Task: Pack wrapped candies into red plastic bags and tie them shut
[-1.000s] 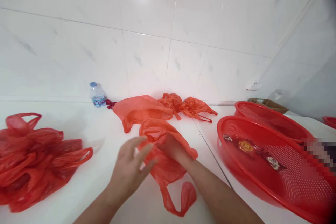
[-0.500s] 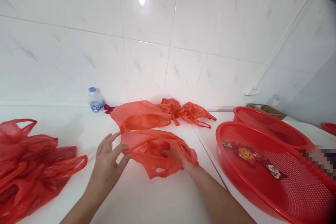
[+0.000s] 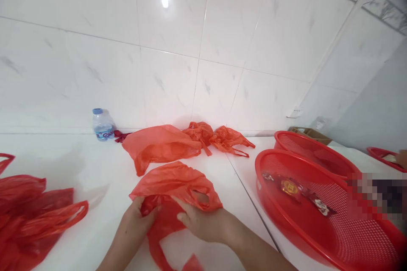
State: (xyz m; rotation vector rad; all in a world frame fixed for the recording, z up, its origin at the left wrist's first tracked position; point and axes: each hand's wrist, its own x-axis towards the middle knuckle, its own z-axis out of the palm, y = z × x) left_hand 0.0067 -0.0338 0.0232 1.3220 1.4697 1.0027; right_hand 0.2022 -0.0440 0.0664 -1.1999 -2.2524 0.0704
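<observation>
A thin red plastic bag (image 3: 178, 178) lies in front of me, its mouth spread towards me and its handle part trailing to the near edge of the view. At its left edge, my left hand (image 3: 135, 222) is closed on the plastic, thumb and fingers pinching it. My right hand (image 3: 206, 222) reaches in under the upper layer from the right. Its thumb stands apart from the fingers, which are partly covered by the bag. Just behind lies another red plastic bag (image 3: 159, 142), flat on the white table (image 3: 98, 182).
A heap of red bags (image 3: 34, 220) lies at left. Two crumpled bags (image 3: 229, 137) and a water bottle (image 3: 103, 125) stand by the tiled wall. At right, a red basket (image 3: 302, 228) holds several wrapped packets (image 3: 291, 187); a second basket (image 3: 311, 150) is behind it.
My left hand has moved in and taken hold of the bag's edge. The bag has come nearer, away from the one behind, and its mouth now faces me. My view has shifted slightly right.
</observation>
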